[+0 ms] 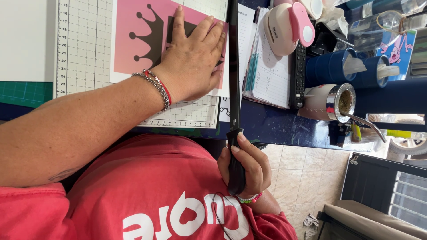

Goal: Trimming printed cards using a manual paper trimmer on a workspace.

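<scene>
Paper [133, 49], one pink sheet with one dark crown on it, lies on the white grid board [82, 49] in the upper left of the frame. One left hand [193, 60] lies flat on the sheet with its fingers spread and pressed down. Two bracelets sit on that wrist, one silver and one red. The arm comes in from the left edge. One right hand [247, 166], lower in the middle of the frame, is curled tight around the black cutter handle [235, 164]. The long blade arm [233, 62] runs up along the board's edge. One bead bracelet is on this wrist. Two blue tape rolls [347, 69] rest on the blue surface [275, 126] at the right.
</scene>
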